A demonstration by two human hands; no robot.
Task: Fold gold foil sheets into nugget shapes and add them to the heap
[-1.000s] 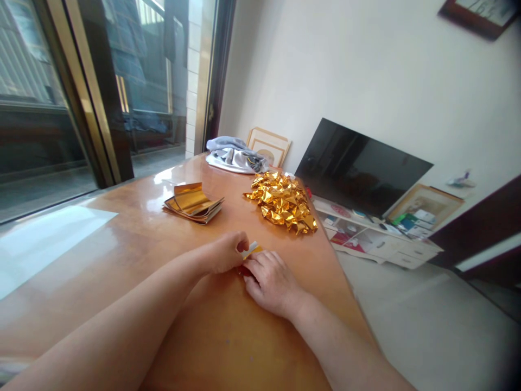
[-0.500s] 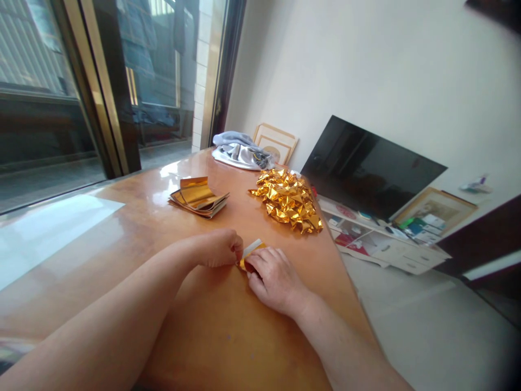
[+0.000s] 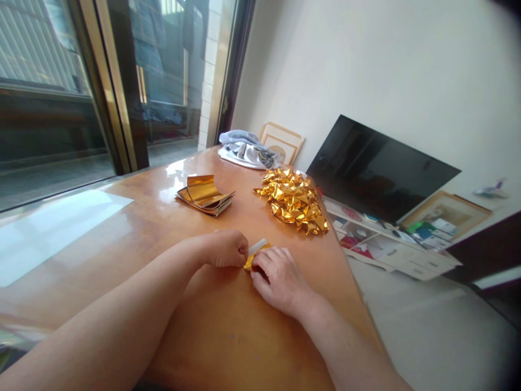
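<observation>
A partly folded sheet of gold foil paper point(image 3: 252, 262) with a pale strip along its far edge lies on the table between my hands. My left hand point(image 3: 228, 248) is closed, its fingertips pinching the paper's left side. On the right side my right hand point(image 3: 280, 277) has its fingers curled over the sheet, holding it against the table; the thumb is bent below them. Fingers cover much of the sheet. Beyond my left hand lies a stack of gold paper sheets point(image 3: 205, 196), the top ones curled up. A heap of folded gold foil pieces point(image 3: 295, 201) sits farther right.
The glossy wooden table point(image 3: 220, 336) ends in an edge to my right. Folded cloth items point(image 3: 246, 149) lie at its far end. A white sheet point(image 3: 61, 233) covers part of the left side. Past the table stand a television point(image 3: 380, 165) and a white cabinet point(image 3: 401, 258).
The whole view has shifted slightly, so everything sits a little farther right. Both hands remain on the gold paper, with only slight finger movement.
</observation>
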